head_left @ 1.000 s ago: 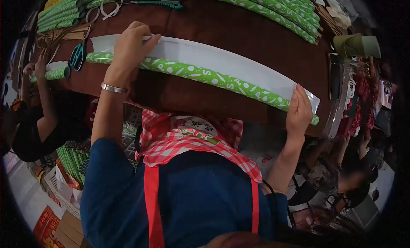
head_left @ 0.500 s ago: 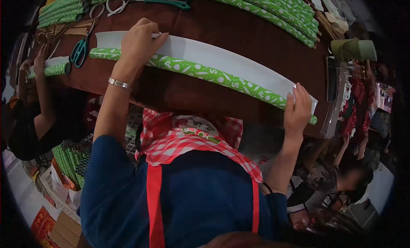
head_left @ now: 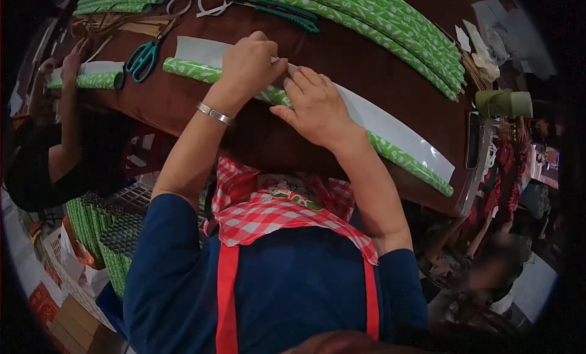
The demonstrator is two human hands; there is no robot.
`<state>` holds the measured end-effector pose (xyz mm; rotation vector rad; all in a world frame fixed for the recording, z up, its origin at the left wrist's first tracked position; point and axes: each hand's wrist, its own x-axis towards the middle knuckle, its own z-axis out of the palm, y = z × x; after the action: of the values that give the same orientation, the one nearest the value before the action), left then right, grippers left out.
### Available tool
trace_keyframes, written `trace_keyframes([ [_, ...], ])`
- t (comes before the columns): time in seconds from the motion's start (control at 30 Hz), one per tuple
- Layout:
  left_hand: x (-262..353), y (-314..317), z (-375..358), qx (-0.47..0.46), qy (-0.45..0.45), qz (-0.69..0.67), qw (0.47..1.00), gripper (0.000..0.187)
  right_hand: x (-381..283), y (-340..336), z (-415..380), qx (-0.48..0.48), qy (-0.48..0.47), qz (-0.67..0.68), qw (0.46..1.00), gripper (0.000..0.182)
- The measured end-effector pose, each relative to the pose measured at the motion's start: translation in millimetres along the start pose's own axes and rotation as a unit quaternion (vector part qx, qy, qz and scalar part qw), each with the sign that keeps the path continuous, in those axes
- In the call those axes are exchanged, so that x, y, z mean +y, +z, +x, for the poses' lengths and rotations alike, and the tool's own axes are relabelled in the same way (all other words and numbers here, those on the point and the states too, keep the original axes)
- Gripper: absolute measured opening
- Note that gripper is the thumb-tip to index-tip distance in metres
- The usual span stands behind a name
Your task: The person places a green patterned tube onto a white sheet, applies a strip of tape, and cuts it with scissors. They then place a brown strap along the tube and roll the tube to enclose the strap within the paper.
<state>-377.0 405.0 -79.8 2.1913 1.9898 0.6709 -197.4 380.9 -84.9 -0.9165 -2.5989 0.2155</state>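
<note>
A long sheet of green-and-white patterned wrapping paper (head_left: pixel 372 113) lies across the table, white side up, its near edge rolled into a green tube (head_left: pixel 403 157). My left hand (head_left: pixel 253 64) is closed at the far edge of the sheet, left of its middle; the fingertips are partly hidden. Beside it, my right hand (head_left: pixel 317 107) lies over the paper and the tube, palm down and fingers stretched out. Between the hands a short stretch of green roll shows.
Teal scissors (head_left: pixel 141 61) lie left of the sheet. Finished green rolls (head_left: pixel 390 39) and a teal cutter (head_left: pixel 287 15) lie along the back. At right are a tape roll (head_left: pixel 519 104) and a phone (head_left: pixel 473 140). Another person's hands (head_left: pixel 70 64) work on a roll at far left.
My right hand has left the right end of the sheet and come over beside my left hand. The whole view has shifted, with the table's things appearing further right.
</note>
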Motion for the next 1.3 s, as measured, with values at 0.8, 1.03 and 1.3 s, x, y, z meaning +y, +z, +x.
trace_keyframes([
  [0.8, -154.8, -105.6, -9.8, -0.149, -0.049, -0.173, 0.972, 0.032, 2.5, -0.2, 0.2, -0.015, 0.014, 0.031, 0.999, 0.052],
  [1.03, -153.3, -86.5, -10.6, -0.039, -0.058, -0.006, 0.998, 0.033, 1.6, -2.2, 0.5, -0.013, 0.013, 0.021, 1.0, 0.051],
  [1.3, -163.9, -85.1, -6.9, -0.077, -0.048, 0.006, 0.996, 0.029, 2.6, -2.6, 0.8, -0.018, 0.016, 0.031, 0.999, 0.051],
])
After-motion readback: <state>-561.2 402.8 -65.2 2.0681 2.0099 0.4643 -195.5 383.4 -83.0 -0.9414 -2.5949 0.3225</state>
